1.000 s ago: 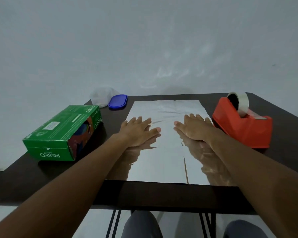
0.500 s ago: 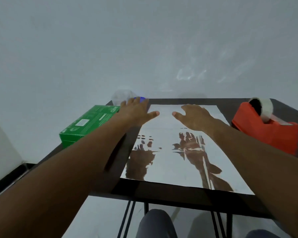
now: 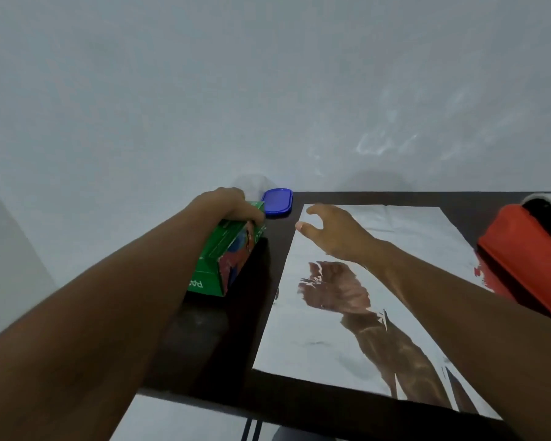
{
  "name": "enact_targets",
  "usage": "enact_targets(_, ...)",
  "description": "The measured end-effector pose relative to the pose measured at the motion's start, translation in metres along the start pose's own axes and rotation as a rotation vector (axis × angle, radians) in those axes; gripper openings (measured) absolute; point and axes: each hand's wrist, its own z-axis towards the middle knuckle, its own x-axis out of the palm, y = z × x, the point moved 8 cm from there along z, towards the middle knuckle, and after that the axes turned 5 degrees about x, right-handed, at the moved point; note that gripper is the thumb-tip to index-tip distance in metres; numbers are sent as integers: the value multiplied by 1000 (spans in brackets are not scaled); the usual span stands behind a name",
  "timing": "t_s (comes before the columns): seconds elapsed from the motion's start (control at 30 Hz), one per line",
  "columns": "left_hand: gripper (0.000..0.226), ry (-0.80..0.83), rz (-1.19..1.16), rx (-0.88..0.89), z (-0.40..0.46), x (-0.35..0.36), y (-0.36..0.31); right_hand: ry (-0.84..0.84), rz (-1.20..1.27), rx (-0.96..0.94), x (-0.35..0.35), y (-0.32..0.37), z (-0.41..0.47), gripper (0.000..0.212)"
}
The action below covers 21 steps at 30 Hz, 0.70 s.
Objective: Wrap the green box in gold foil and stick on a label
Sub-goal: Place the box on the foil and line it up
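Green cardboard under the left grip, shiny foil waiting to its right.

The left hand (image 3: 233,206) curls its fingers over the far end of the green box (image 3: 228,254) and holds it; this hand is clearly the nearer one, because the box is directly under it. The long axis of the box runs from the far end towards the person, almost parallel to the left edge of the foil sheet (image 3: 341,345). The box lies on the dark counter (image 3: 223,345) just beside this sheet, to the left of it, not yet on it. The right hand (image 3: 334,235) hovers over the far part of the foil with relaxed, spread fingers and holds nothing. I judge the coming move is a short sideways carry to the right, onto the foil. Farther out are a blue lid (image 3: 277,202) and an orange tape dispenser (image 3: 528,265).
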Motion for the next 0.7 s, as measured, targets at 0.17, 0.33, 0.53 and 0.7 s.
enact_targets(0.17, 95, -271, -193, 54, 3, -55, -70, 145, 584, 106, -18, 14, 8, 70)
enact_targets(0.33, 114, -348, -439, 66, 1, -80, -127, 218, 881, 222, -46, -20, 3, 64)
enact_targets(0.53, 88, 96, -641, 148, -5, -34, -150, 369, 942, 295, -112, -97, -26, 57)
enact_targets(0.7, 82, 246, -937, 135, 7, 11, -152, 285, 923, 416, -131, -134, -35, 47)
